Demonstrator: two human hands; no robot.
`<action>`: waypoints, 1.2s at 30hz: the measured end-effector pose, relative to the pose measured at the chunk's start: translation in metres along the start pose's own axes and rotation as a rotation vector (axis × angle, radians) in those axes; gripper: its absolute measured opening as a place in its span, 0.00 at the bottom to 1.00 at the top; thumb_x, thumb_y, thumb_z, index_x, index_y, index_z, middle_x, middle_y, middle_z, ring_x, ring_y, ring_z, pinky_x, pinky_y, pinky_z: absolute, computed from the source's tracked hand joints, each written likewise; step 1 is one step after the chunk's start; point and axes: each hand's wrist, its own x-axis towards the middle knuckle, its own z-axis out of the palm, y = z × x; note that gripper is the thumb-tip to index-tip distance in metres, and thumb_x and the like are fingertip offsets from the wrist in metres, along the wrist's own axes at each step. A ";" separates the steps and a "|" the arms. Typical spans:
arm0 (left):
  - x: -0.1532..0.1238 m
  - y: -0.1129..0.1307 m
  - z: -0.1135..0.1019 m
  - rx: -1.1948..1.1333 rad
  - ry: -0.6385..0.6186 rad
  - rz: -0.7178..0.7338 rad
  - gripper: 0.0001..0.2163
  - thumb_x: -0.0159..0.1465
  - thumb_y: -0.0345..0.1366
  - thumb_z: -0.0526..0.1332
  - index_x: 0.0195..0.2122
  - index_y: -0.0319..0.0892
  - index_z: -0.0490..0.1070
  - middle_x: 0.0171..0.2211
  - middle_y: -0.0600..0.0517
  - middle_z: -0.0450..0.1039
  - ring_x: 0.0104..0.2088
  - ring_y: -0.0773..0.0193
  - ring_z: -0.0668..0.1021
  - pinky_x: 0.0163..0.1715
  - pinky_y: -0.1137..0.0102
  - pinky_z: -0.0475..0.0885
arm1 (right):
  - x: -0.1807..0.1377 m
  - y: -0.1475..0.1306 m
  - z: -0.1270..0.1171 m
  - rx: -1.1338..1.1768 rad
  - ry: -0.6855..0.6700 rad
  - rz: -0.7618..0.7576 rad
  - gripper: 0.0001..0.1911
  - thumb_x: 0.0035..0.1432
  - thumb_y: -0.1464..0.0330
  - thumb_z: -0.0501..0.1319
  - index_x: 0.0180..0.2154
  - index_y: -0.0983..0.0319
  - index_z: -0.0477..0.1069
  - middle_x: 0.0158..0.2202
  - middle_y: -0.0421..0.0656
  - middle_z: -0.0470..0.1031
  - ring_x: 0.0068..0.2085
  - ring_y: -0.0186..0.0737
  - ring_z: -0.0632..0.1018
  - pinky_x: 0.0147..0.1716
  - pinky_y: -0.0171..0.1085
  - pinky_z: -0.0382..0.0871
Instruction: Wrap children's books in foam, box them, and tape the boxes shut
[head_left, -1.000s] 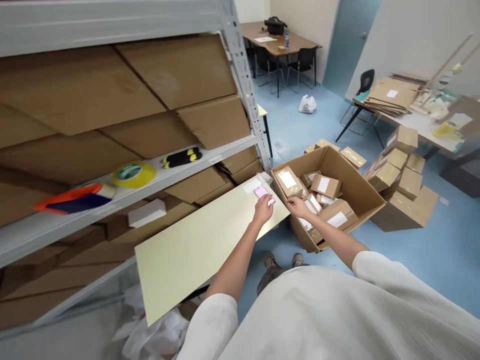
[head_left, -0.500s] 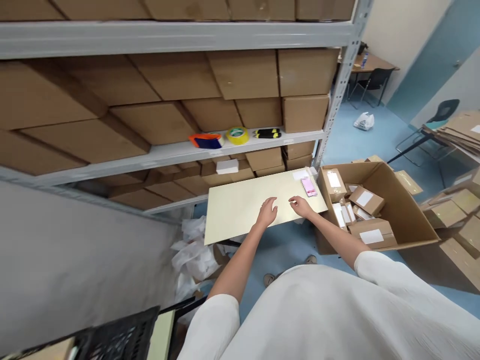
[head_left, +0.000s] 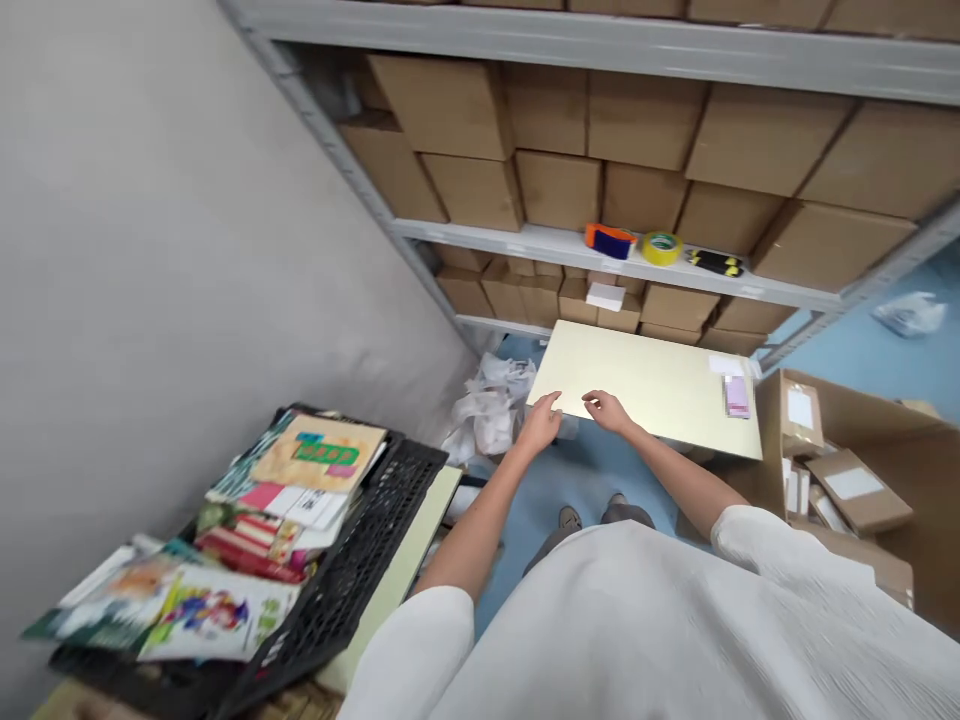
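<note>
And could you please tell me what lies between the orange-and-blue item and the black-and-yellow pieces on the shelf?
In the head view, a roll of yellow tape lies between them on the shelf.

"What's nearest the hands?"

"A pale cream worktop [head_left: 630,375], long, flat and rectangular. The left hand [head_left: 541,425] is by its near left corner, the right hand [head_left: 606,411] along the near edge; both are empty, fingers loosely curved. I can't tell whether either touches it."

"And on it?"

"A phone [head_left: 737,397] lies flat near the right end, well apart from both hands, its long side running from back to front. Its face shows pinkish lilac, but the details are blurred."

"Anything beside that?"

"White paper [head_left: 725,365], flat, just behind the phone by the far edge."
</note>
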 end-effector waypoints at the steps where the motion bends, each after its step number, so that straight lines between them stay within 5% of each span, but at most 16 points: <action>1: -0.010 -0.007 -0.009 -0.002 0.038 -0.023 0.23 0.71 0.32 0.58 0.67 0.44 0.71 0.65 0.42 0.75 0.67 0.52 0.75 0.71 0.53 0.68 | 0.007 -0.010 0.009 -0.006 -0.031 -0.035 0.14 0.69 0.72 0.60 0.51 0.60 0.82 0.55 0.48 0.84 0.47 0.41 0.85 0.55 0.40 0.77; 8: -0.075 -0.034 -0.055 0.010 0.272 -0.224 0.22 0.70 0.31 0.58 0.65 0.42 0.72 0.63 0.42 0.77 0.64 0.50 0.78 0.68 0.51 0.71 | 0.047 -0.068 0.060 -0.051 -0.245 -0.253 0.14 0.68 0.73 0.61 0.49 0.59 0.83 0.53 0.47 0.85 0.46 0.43 0.85 0.55 0.41 0.77; 15: -0.154 -0.042 -0.073 0.038 0.498 -0.412 0.20 0.71 0.32 0.58 0.63 0.44 0.74 0.62 0.43 0.78 0.64 0.51 0.78 0.68 0.53 0.71 | 0.058 -0.113 0.124 -0.074 -0.487 -0.433 0.14 0.68 0.72 0.61 0.50 0.60 0.83 0.52 0.48 0.85 0.46 0.42 0.85 0.54 0.41 0.77; 26: -0.298 -0.059 -0.104 0.057 0.783 -0.649 0.19 0.70 0.31 0.59 0.62 0.44 0.75 0.61 0.43 0.79 0.63 0.51 0.78 0.68 0.52 0.72 | -0.002 -0.207 0.239 -0.004 -0.741 -0.724 0.13 0.67 0.73 0.61 0.48 0.60 0.83 0.50 0.48 0.85 0.47 0.43 0.84 0.54 0.42 0.77; 36: -0.395 -0.113 -0.194 0.112 0.881 -0.560 0.18 0.71 0.31 0.58 0.60 0.44 0.76 0.60 0.43 0.79 0.63 0.52 0.79 0.67 0.52 0.73 | -0.062 -0.314 0.332 0.008 -0.722 -0.884 0.13 0.67 0.71 0.62 0.49 0.60 0.82 0.50 0.47 0.85 0.48 0.45 0.84 0.55 0.43 0.76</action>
